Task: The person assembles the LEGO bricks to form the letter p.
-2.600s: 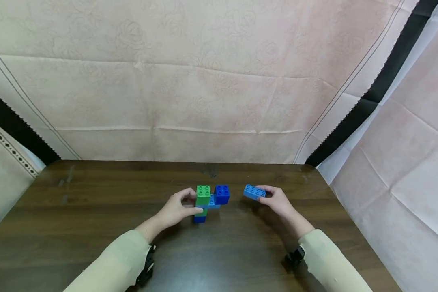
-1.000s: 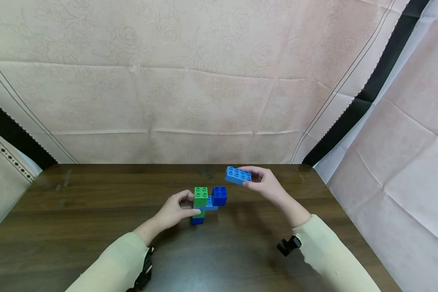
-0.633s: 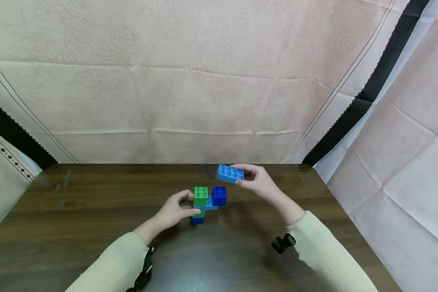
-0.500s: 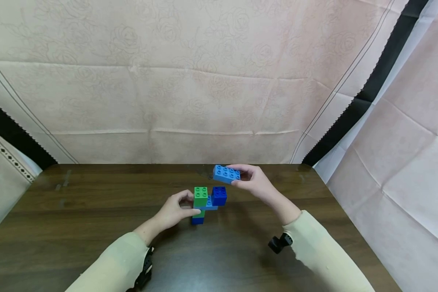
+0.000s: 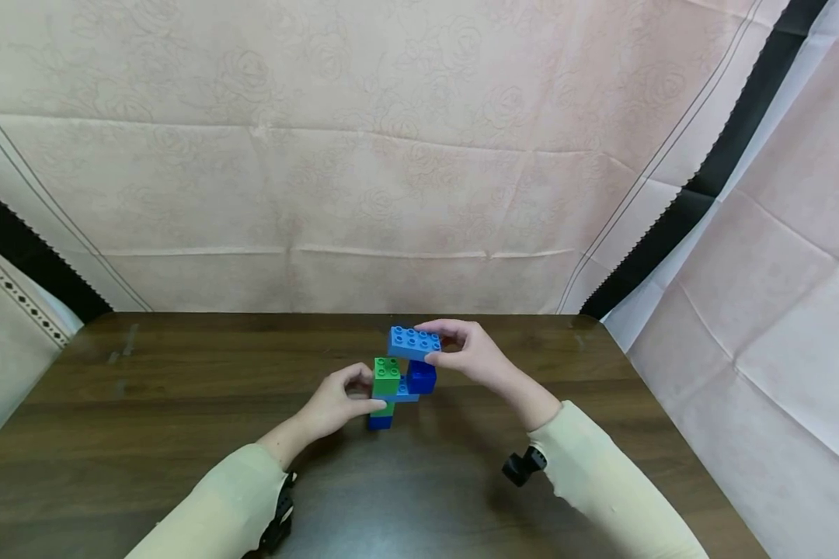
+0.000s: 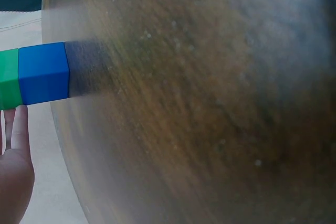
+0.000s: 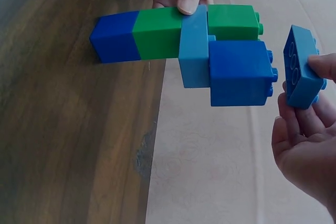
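Observation:
A stack of toy building bricks stands on the table. At its foot is a dark blue brick [image 5: 381,423], then a lower green brick [image 7: 160,32], then a flat light blue brick [image 7: 194,56] jutting out sideways. On that one sit an upper green brick [image 5: 386,379] and an upper dark blue brick [image 5: 422,378], side by side. My left hand [image 5: 337,399] grips the stack around the flat brick's height. In my right hand [image 5: 471,357], thumb and fingers pinch a loose light blue eight-stud brick [image 5: 409,342]. The right wrist view shows a gap between it and the upper bricks' studs.
The dark brown wooden table [image 5: 182,388] ends at a far edge just behind the stack. Pale patterned cloth [image 5: 363,171] hangs behind it, with black strips on both sides. A black wrist camera [image 5: 524,466] sits under the right sleeve.
My right hand has carried the loose light blue brick leftward, lately also down, until it is over the stack. The left hand keeps its grip and the stack stays in place.

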Motion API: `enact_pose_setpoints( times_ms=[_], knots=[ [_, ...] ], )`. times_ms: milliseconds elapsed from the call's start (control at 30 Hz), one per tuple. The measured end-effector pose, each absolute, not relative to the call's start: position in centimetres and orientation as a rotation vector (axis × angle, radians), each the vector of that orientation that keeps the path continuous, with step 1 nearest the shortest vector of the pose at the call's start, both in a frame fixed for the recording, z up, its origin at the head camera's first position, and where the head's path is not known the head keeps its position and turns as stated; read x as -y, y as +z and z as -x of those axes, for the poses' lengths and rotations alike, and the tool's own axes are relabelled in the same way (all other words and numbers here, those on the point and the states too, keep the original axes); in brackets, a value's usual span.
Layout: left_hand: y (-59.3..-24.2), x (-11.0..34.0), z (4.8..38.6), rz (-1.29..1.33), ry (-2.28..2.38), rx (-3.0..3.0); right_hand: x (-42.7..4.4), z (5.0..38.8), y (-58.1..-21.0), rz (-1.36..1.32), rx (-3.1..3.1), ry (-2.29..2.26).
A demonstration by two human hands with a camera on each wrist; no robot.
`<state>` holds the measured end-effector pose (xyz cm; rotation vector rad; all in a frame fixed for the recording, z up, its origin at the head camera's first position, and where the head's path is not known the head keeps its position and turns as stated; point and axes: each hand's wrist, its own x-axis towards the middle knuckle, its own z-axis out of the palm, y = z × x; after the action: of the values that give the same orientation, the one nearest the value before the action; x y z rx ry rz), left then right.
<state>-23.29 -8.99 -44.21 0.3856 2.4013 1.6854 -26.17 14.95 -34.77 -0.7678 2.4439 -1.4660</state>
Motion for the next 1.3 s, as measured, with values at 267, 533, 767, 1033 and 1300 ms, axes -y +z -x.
enact_pose_setpoints(
  times_ms=[267, 533, 767, 1033, 1300],
  knots=[
    [-43.9, 9.1, 23.1, -0.398, 1.681, -2.388, -14.4, 26.3, -35.7, 0.849, -2.417, -1.424],
    [-44.5, 9.2, 23.4, -0.396, 1.678, -2.388, -13.9, 26.1, -35.9, 0.846, -2.426, -1.354],
    [-44.4, 9.3, 23.4, -0.403, 1.683, -2.383, -13.9, 26.3, -35.9, 0.843, -2.424, -1.338],
    [-44.4, 9.2, 23.4, -0.393, 1.676, -2.390, -13.9, 26.2, -35.8, 0.856, -2.421, -1.312],
    [-44.4, 9.2, 23.4, -0.395, 1.679, -2.383, -14.0, 25.9, -35.9, 0.888, -2.462, -1.259]
  ],
)
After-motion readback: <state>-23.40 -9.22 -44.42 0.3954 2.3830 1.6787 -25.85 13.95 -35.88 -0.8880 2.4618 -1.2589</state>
